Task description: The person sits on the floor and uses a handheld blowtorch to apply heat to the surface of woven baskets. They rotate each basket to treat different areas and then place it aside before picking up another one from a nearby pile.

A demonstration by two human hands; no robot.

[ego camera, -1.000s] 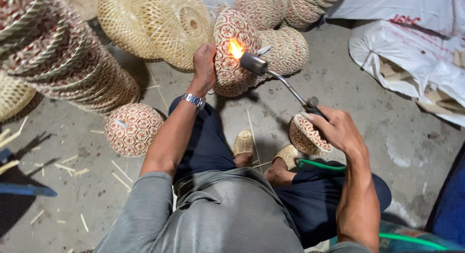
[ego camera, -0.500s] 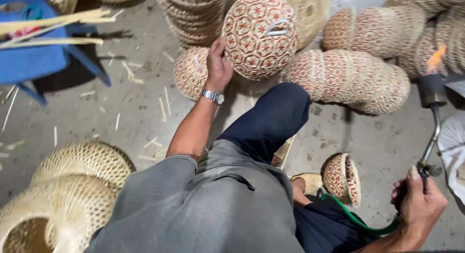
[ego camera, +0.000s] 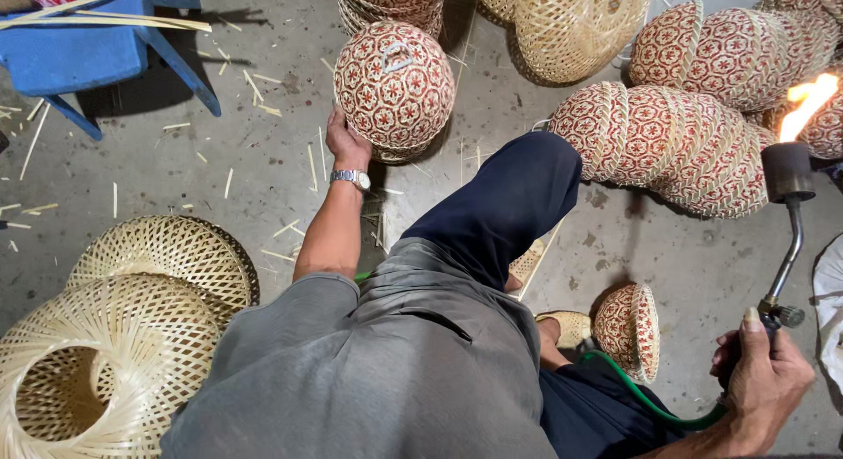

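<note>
**Two hands, one woven basket and a lit gas torch**

Two bare hands work well apart. The left hand (ego camera: 345,145), a silver wristwatch (ego camera: 355,178) on its wrist, reaches forward and grips the lower rim of a dome-shaped woven basket (ego camera: 393,88) patterned in red and cream. The basket rests on top of a stack of similar baskets (ego camera: 386,4) on the grey concrete floor (ego camera: 263,143), rounded side up toward the camera with a small loop handle on top, so its axis runs roughly upward.

The right hand (ego camera: 762,380), low at the right edge, is clenched around the handle of a gas torch (ego camera: 788,217). The torch's long metal neck runs almost straight up, away from the person, ending in a dark burner head with an orange flame (ego camera: 808,103) leaning up and right. It seems held out at arm's length to keep the flame clear of the body and the basket. A green hose (ego camera: 650,402) trails from it across the lap.

Beyond, rows of nested patterned baskets (ego camera: 694,134) lie on their sides near the flame. One small patterned basket (ego camera: 630,329) sits by the sandalled foot. Plain pale bamboo baskets (ego camera: 114,336) lie lower left, and a blue stool (ego camera: 88,55) with bamboo strips stands upper left.
</note>
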